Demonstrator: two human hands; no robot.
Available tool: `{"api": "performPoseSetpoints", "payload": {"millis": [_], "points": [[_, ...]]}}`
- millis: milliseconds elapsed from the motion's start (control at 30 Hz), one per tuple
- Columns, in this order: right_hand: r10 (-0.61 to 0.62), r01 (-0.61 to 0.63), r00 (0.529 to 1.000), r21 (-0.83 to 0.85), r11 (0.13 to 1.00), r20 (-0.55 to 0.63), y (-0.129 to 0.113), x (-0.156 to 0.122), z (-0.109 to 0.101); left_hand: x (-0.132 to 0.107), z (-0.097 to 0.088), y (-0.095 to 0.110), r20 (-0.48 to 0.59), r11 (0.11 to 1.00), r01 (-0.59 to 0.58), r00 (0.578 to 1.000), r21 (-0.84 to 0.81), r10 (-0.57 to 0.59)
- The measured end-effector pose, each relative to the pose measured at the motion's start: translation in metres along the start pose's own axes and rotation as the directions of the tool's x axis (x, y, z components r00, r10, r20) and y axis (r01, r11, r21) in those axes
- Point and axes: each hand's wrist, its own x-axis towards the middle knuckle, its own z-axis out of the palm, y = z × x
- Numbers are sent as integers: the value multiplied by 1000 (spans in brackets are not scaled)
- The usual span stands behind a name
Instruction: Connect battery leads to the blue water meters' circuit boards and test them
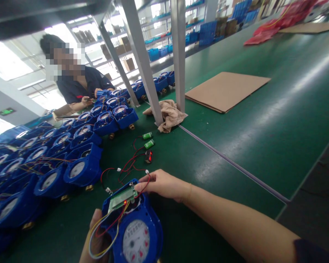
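Observation:
A blue water meter [150, 223] with a round white dial [136, 241] is close in front of me, its upper compartment uncovered. My left hand [94, 230] grips the meter's left side, its fingers mostly hidden behind wires and housing. In the compartment lies a green circuit board [122, 197] with a display and a lit red light. My right hand [159, 184] pinches the board's right end between thumb and fingers. Red and black wires run from there to a small red-digit display module [148, 156] and two green batteries [149, 144]. Yellow, white and red wires loop over the meter's left side.
Many more blue meters [82, 168] with loose wires crowd the left. Metal posts [178, 54] rise from the green table [208, 157], a crumpled cloth [170, 115] at their feet. Cardboard [227, 89] lies right of them. A co-worker [79, 84] handles things across the table.

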Motion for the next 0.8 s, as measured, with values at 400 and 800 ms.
{"api": "performPoseSetpoints", "payload": {"millis": [400,800], "points": [[-12,12,1000,11,1000,11,1,0,0,2,-3,0,-3,1000,18,1000,21,-18],[-17,17,1000,27,999,10,0,0,-1,-3,0,-2,-29,999,32,999,-14,-33]]}}
